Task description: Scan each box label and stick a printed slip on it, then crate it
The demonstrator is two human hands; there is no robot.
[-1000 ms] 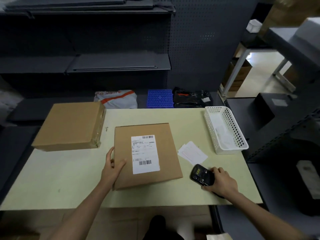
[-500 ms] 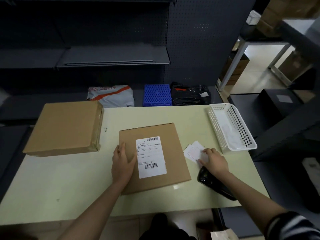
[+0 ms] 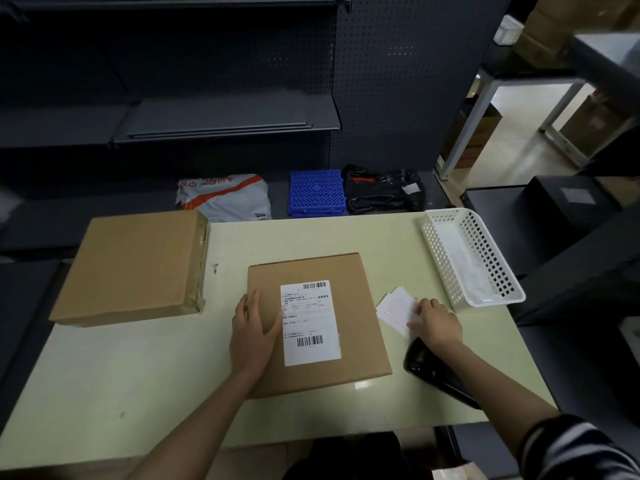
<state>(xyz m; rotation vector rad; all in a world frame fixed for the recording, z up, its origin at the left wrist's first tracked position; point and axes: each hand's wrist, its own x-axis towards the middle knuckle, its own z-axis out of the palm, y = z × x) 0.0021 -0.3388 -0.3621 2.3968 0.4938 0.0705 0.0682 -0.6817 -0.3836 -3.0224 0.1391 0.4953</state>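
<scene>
A flat cardboard box [image 3: 353, 313] lies at the middle of the pale table [image 3: 138, 375], with a white barcode label [image 3: 310, 322] on its top. My left hand [image 3: 254, 329] rests flat on the box's left part, fingers straight. To the box's right lie white printed slips [image 3: 393, 308]. My right hand [image 3: 436, 322] is on those slips with its fingers bent onto the paper; whether it pinches one is unclear. The black handheld scanner [image 3: 433, 370] lies on the table just below that wrist.
A second, larger cardboard box [image 3: 133, 266] sits at the table's left. A white perforated basket [image 3: 472, 258] stands at the right edge. Behind the table are a blue crate [image 3: 317, 192], a white-orange mailer bag [image 3: 225, 197], a black bag [image 3: 382, 188] and dark shelving.
My right hand put the scanner down on the table and moved up onto the white slips. My left hand slid from the box's edge onto its top.
</scene>
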